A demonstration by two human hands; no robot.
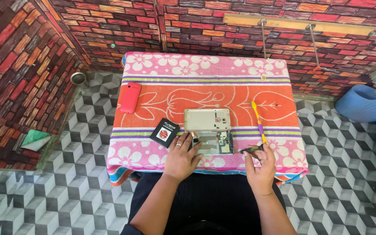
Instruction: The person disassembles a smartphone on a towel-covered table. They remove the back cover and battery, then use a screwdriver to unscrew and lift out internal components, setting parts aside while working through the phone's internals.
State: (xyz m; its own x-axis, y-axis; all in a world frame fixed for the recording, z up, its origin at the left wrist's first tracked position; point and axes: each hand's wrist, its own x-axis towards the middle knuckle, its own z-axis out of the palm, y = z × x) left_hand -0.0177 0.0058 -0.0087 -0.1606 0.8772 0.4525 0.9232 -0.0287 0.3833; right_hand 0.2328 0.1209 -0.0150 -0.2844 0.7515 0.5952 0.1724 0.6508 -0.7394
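A small table covered by an orange, pink and white flowered towel (205, 87) stands in front of me. Near its front edge lies an opened phone body with its circuit board (217, 143) exposed. My left hand (181, 157) rests flat on the left part of that phone, a ring on one finger. My right hand (260, 167) grips a small dark-handled screwdriver (250, 149), its tip pointing left toward the board. Just behind lies the phone's beige frame (207, 119).
A flat black battery (165, 132) lies left of the phone parts, and a red phone back cover (130, 97) sits at the table's left edge. A yellow and purple toothbrush (259, 122) lies to the right. Brick-patterned walls surround the table; a blue object (364, 103) is at right.
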